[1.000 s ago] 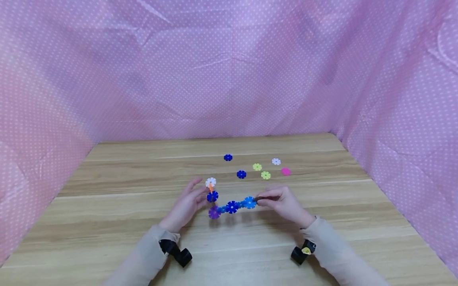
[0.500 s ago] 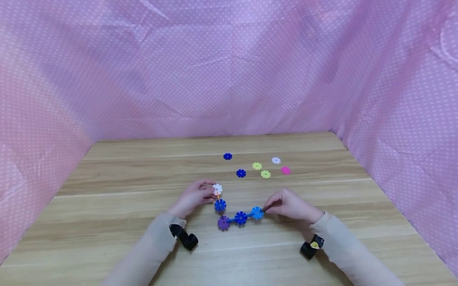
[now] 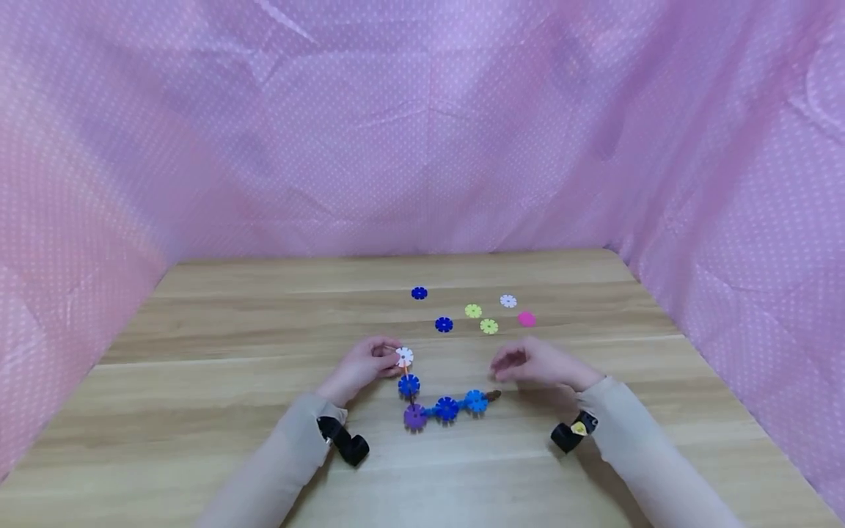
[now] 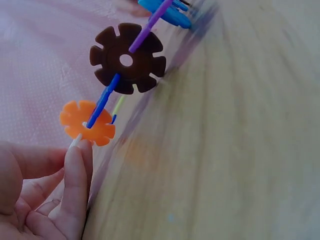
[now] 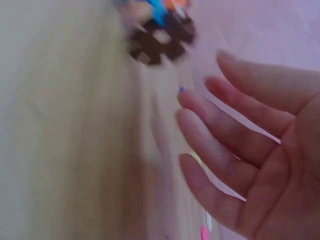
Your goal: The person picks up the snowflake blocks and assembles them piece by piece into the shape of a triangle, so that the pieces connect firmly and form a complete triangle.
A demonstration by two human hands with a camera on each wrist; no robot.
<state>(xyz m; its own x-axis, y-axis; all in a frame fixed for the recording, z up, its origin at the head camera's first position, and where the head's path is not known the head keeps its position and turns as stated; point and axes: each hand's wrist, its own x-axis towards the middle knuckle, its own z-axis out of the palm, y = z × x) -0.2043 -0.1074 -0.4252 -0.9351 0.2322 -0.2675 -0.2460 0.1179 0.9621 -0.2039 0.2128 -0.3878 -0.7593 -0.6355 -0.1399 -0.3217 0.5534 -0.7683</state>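
Pink dotted cloth (image 3: 422, 147) backs the wood-grain table (image 3: 198, 352). L-shaped disc chain (image 3: 446, 409) spans between the hands. Left hand (image 3: 359, 369) pinches its white end disc (image 3: 404, 357); right hand (image 3: 541, 363), fingers loosely bent, holds nothing near the brown end disc (image 3: 493, 395). Probably light, stiff plastic, weakest at slots; best held by rims. Six loose discs (image 3: 473, 311) beyond could obstruct forward sliding.
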